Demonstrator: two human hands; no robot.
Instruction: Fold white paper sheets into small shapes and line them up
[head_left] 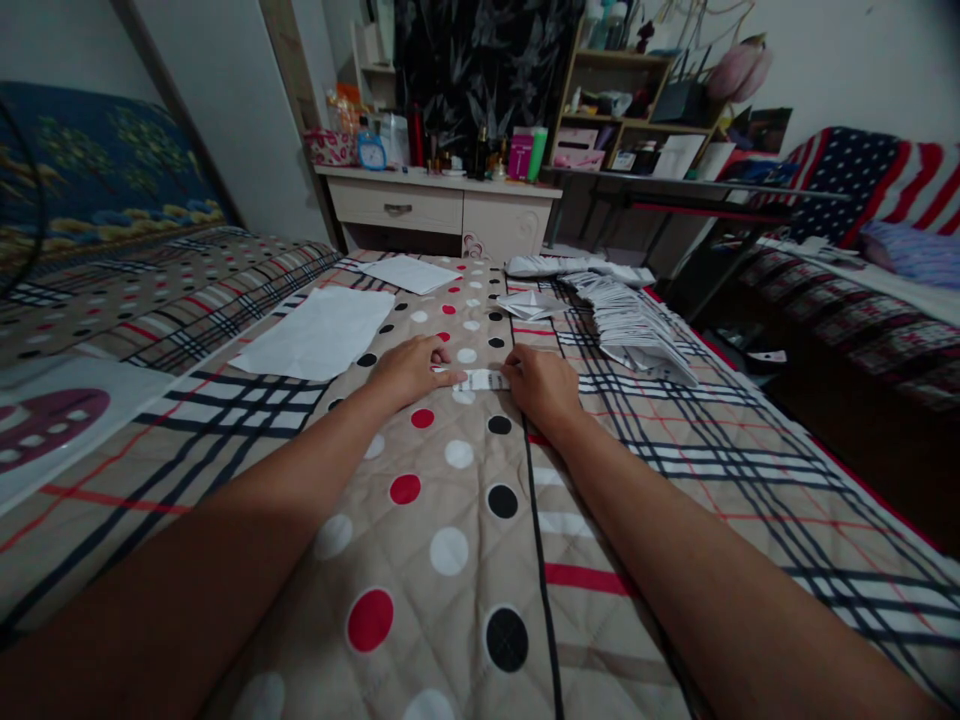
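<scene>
A narrow folded strip of white paper (484, 380) with faint print lies across the dotted bedspread (450, 480). My left hand (415, 372) pinches its left end between thumb and fingers. At the right end, my right hand (544, 385) is closed on the strip, knuckles up. Just beyond my right hand is a small folded white paper piece (531, 304). A long row of stacked folded papers (637, 325) curves along the right, with another folded bundle (577, 268) behind it. Two flat white sheets (319, 332) (411, 273) rest to the left.
A plastic bag with a pink print (67, 420) lies at the left edge. Beyond the bed stand a white dresser (442, 205) with bottles and a blue clock (370, 150), and a shelf (622, 125). A dark table (705, 190) and another bed (862, 300) are at the right.
</scene>
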